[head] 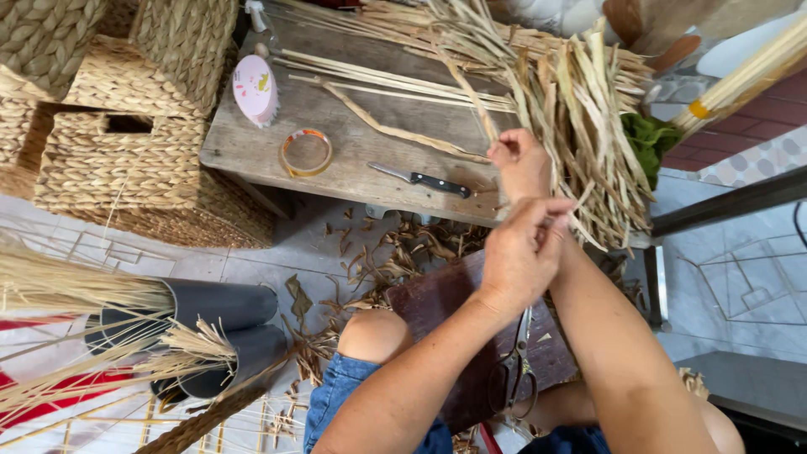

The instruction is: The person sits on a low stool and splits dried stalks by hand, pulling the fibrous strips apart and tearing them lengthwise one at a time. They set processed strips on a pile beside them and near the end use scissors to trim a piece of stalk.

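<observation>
hands together over lap: left hand (519, 252) and right hand (521, 162) fingers pinching dried straw strands (580, 109).

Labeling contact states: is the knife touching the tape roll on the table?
Apart. The head view shows the knife and the tape roll both flat on the wooden table, with a strip of bare wood between them.

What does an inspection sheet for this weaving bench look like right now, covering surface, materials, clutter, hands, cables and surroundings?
Surface: worn wooden table, bare patches between items.
Job's things: dried plant strips heaped on the table's right end.
Clutter: black-handled knife, tape roll, pink brush, scissors on a board over the lap; scraps on the floor.
Hands: left hand and right hand pinch strips.
Cables: nothing seen.
Surroundings: woven baskets, dark tubes holding straw.
</observation>
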